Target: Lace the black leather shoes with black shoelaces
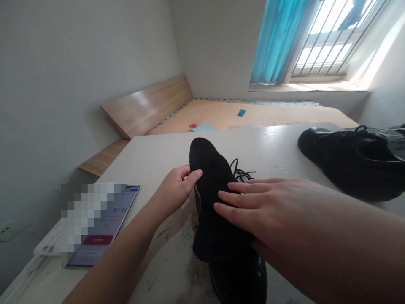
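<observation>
Head view: black insole lies on top of black shoe, not tucked inside. Left hand pinches edge; right hand rests flat, fingers slightly spread. Worktop underneath.

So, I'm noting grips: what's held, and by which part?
The insole: left hand pinches its left edge near the far end; right hand rests on top.

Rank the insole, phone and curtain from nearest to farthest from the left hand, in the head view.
1. Insole: touching the left hand, at its thumb.
2. Phone: on the table, to the left.
3. Curtain: far background, upper right.
</observation>
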`<state>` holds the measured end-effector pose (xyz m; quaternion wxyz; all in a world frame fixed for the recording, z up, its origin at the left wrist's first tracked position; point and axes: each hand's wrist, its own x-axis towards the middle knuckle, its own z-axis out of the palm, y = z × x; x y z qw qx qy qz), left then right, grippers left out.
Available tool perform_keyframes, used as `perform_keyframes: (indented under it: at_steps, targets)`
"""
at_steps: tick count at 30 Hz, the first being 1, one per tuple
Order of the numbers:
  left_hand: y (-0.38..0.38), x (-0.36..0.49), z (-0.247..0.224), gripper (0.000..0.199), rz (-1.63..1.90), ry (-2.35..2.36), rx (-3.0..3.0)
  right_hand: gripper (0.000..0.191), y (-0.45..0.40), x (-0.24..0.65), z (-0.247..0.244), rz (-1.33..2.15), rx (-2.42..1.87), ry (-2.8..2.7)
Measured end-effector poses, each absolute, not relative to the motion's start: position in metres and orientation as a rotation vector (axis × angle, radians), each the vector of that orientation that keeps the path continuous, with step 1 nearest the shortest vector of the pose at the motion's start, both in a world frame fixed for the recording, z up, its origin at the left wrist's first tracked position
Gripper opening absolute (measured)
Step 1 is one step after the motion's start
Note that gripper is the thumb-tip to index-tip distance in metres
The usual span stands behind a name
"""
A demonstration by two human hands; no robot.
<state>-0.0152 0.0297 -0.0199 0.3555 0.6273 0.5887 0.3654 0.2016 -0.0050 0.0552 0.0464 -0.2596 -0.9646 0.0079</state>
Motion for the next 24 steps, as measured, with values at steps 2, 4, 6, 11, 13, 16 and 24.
perform_keyframes:
  at_steps: [2,4,6,11,13,16,24]
  targets:
    - [0.030,-0.017,-0.018,0.028,0.931,1.530,1.624,0.052,-0.006,0.201,0.053,0.030,-0.666,-2.955]
    - [0.029,-0.017,-0.017,0.027,0.925,1.547,1.630,0.047,-0.006,0.199,0.050,0.064,-0.655,-2.939]
    - [0.028,-0.017,-0.017,0.028,0.920,1.556,1.645,0.040,-0.006,0.194,0.045,0.111,-0.687,-2.941]
    - [0.028,-0.018,-0.018,0.034,0.900,1.552,1.693,0.043,-0.009,0.186,0.029,0.021,-0.562,-3.007]
    - [0.029,-0.020,-0.017,0.035,0.874,1.550,1.704,0.042,-0.012,0.187,0.024,-0.118,-0.499,-2.947]
    - [0.031,-0.025,-0.016,0.034,0.828,1.544,1.717,0.039,-0.014,0.190,0.022,-0.254,-0.485,-2.799]
    - [0.029,-0.031,-0.013,0.025,0.763,1.481,1.690,0.049,0.010,0.192,0.038,-0.277,-1.095,-2.871]
